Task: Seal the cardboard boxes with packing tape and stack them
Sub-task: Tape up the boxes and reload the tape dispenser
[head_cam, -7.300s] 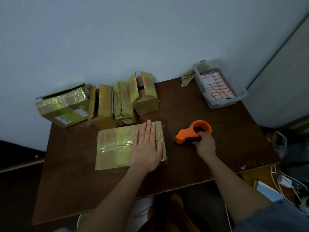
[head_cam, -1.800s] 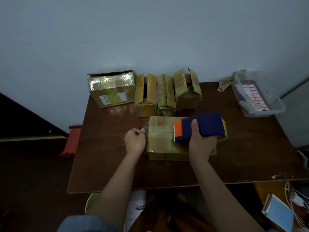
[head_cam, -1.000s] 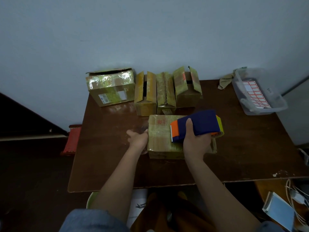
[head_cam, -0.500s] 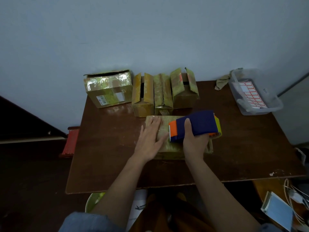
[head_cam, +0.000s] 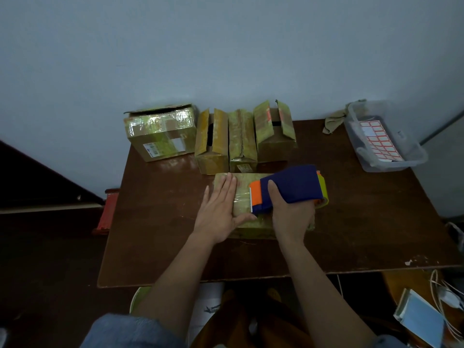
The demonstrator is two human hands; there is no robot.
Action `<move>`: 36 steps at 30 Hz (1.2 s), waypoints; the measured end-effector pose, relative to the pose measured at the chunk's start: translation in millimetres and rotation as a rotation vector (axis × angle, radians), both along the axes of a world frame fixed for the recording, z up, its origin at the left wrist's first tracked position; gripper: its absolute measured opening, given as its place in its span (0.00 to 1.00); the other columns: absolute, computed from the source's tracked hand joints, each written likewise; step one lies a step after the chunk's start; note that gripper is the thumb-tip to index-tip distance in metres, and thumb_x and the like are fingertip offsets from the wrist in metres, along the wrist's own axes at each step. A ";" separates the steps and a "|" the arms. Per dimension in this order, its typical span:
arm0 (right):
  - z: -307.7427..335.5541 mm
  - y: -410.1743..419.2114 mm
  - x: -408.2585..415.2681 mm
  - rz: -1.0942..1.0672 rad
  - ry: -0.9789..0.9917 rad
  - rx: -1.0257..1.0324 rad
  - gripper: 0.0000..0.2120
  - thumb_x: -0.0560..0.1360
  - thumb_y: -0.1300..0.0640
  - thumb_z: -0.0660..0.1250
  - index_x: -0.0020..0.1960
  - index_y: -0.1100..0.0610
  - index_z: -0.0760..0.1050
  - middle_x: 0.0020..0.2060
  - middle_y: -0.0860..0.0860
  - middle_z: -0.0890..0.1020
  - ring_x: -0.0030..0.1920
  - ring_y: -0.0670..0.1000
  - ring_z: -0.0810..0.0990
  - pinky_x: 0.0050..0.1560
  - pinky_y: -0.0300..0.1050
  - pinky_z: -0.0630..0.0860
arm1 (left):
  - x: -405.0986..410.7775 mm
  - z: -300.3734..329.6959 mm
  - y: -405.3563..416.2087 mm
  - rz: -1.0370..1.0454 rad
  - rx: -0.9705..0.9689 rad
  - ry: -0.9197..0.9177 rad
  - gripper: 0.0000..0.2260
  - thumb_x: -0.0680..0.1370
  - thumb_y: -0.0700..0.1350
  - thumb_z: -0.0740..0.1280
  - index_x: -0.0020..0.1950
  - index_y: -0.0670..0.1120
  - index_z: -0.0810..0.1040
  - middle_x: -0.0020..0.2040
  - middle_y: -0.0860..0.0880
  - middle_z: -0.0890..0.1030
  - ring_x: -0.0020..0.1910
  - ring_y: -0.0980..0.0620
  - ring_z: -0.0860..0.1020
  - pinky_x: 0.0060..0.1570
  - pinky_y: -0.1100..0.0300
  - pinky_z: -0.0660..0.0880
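Pressing flat with straight fingers, the left hand [head_cam: 218,212] is lying on the left part of the box [head_cam: 241,197] in the middle of the table [head_cam: 160,237], its thumb stretching right along the near edge toward the tape dispenser [head_cam: 286,188]. The right hand [head_cam: 291,214] is gripping that blue and orange dispenser, fingers curled round it, and is holding it on the box top with the toothed edge facing left. Along the far edge four more boxes [head_cam: 242,140] are sitting in a row, some with flaps standing open; the leftmost is carrying a white barcode label too small to read. A clear tub [head_cam: 411,159] at the right is holding a sheet of red-bordered blank stickers [head_cam: 379,141]. Half a second ago the left hand was lying farther up the box with its thumb tucked closer in.
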State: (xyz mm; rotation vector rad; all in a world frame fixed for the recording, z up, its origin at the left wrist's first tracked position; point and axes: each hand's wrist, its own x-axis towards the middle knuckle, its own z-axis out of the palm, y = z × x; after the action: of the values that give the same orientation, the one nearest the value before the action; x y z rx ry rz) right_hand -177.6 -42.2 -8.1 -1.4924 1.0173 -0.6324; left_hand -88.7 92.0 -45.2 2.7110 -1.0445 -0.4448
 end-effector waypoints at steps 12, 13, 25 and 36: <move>-4.0 -7.8 -1.1 -0.025 0.178 -0.173 0.16 0.71 0.41 0.72 0.50 0.48 0.72 0.39 0.35 0.74 0.51 0.44 0.74 0.72 0.55 0.56 | -0.9 2.6 -0.5 -0.056 0.094 -0.049 0.52 0.64 0.81 0.44 0.78 0.52 0.32 0.78 0.48 0.31 0.76 0.52 0.30 0.75 0.44 0.37; -5.0 -9.5 -1.9 -0.020 0.192 -0.193 0.15 0.72 0.40 0.72 0.49 0.48 0.73 0.38 0.36 0.75 0.50 0.43 0.73 0.72 0.54 0.54 | -0.4 3.5 -0.2 -0.068 0.101 -0.051 0.53 0.63 0.81 0.45 0.77 0.53 0.32 0.77 0.47 0.31 0.75 0.51 0.30 0.75 0.43 0.36; -6.6 -17.9 -4.3 0.133 0.310 -0.087 0.44 0.73 0.34 0.67 0.79 0.54 0.54 0.73 0.51 0.68 0.74 0.56 0.58 0.74 0.62 0.53 | -30.7 0.2 -5.0 -0.102 0.239 -0.273 0.46 0.74 0.72 0.34 0.77 0.36 0.48 0.78 0.37 0.49 0.77 0.43 0.46 0.75 0.50 0.45; -11.2 -21.9 -4.7 0.164 0.330 -0.119 0.47 0.71 0.31 0.65 0.79 0.54 0.51 0.74 0.53 0.66 0.74 0.58 0.61 0.74 0.58 0.54 | -32.5 4.0 0.6 -0.134 0.027 -0.136 0.36 0.78 0.70 0.47 0.80 0.52 0.43 0.80 0.56 0.46 0.78 0.52 0.45 0.75 0.53 0.49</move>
State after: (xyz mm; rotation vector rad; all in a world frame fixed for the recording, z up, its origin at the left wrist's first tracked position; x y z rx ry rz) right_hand -182.3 -64.1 -19.2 -1.8050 1.1061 -0.3405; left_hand -121.2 92.6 -41.2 2.7387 -1.2698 -0.3005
